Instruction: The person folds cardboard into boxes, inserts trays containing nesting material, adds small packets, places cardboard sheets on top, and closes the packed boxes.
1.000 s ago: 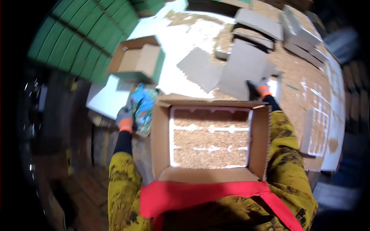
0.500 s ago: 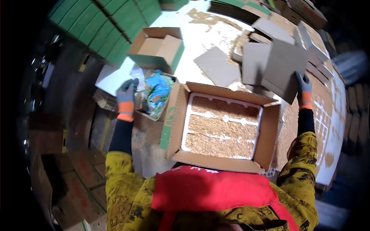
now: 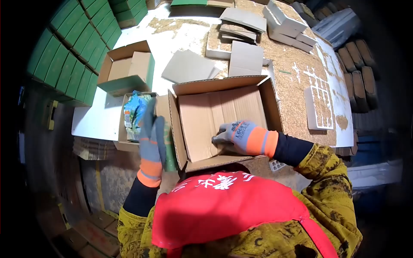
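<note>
An open cardboard carton (image 3: 271, 101) stands in front of me, with a brown cardboard sheet (image 3: 202, 116) lying inside over its contents. My right hand (image 3: 236, 135), in a grey and orange glove, reaches over the near side onto the sheet. Its fingers are curled, and whatever may be between them is hidden. Along the carton's left side is my left hand (image 3: 152, 137), gloved alike, its fingers stretched out and holding nothing. Just beyond it sits a small box (image 3: 122, 134) containing blue and green printed packets (image 3: 136, 107).
Another open carton (image 3: 147, 73) stands at the back left, near stacked green boxes (image 3: 64, 56). Grey cardboard sheets (image 3: 187, 66) and white foam trays (image 3: 318, 107) lie on the table among spread brown shavings (image 3: 297, 99).
A brown sheet now covers the shavings-filled foam tray inside the carton. My right hand has come from the grey sheets into the carton; my left hand has moved nearer its side.
</note>
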`<action>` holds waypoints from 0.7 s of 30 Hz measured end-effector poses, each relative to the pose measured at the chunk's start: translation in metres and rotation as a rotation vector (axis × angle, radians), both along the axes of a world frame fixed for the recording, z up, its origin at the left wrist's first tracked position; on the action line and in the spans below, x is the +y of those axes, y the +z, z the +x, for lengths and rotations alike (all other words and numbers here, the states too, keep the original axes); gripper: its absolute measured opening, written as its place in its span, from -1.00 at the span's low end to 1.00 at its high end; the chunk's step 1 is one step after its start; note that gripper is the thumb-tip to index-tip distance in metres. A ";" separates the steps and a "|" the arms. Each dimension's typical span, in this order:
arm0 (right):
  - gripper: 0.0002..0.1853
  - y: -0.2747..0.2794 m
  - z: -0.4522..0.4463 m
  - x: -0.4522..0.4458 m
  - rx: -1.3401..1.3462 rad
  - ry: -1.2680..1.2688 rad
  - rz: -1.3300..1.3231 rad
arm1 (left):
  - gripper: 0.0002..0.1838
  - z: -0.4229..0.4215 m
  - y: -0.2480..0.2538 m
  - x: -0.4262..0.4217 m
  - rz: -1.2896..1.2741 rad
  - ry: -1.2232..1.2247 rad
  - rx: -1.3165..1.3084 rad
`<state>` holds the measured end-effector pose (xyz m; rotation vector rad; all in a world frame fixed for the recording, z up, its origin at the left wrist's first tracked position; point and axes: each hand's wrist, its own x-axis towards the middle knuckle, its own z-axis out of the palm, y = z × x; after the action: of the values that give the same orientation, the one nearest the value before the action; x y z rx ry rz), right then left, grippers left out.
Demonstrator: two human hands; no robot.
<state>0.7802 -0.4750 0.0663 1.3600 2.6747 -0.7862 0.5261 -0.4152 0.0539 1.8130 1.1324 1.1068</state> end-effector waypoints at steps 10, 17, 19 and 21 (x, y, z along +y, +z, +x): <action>-0.31 -0.026 0.131 -0.030 0.822 -1.011 -0.203 | -0.49 0.008 -0.109 0.003 -0.788 -0.227 -0.286; -0.26 -0.085 0.068 -0.024 1.361 -1.302 -0.313 | 0.00 0.049 -0.061 -0.014 -0.412 -0.093 -0.244; -0.35 -0.057 0.064 -0.002 1.429 -1.190 -0.205 | 0.01 0.047 -0.057 0.008 -0.319 0.004 -0.225; -0.51 -0.051 0.072 0.038 1.208 -0.893 0.054 | -0.09 0.031 -0.012 0.044 -0.182 -0.030 -0.142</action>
<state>0.8520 -0.4374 0.0152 2.8244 2.4939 -2.1928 0.5566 -0.3713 0.0421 1.5814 1.0817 1.0615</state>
